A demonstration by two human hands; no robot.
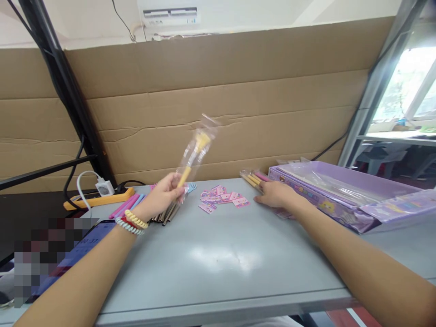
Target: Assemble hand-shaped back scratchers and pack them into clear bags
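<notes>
- Forearms are reaching out over the grey table (218,268), the left one wearing coiled bands at the wrist.
- Left hand (160,197) is clenching round the lower end of a yellow pen (194,156) in a clear sleeve; its fingers are wrapped tight on the shaft.
- That pen is standing off the table, its long axis tilting up and to the right, away from the fingers, with the wrapped top end highest.
- Right hand (276,194) is lying flat and released on the table, fingers pressing lightly on a bundle (255,178) of wrapped pens; it is gripping nothing that I can see.
- The bundle is lying flat at the table's far right, long axis running away from the fingertips toward the cardboard wall, just beside the purple box (340,195).
- Pink cards (223,197) are sitting mid-table between the two hands, nearer the right one.
- Loose pens (136,203) are lying at the table's far left, under and behind the left hand.
</notes>
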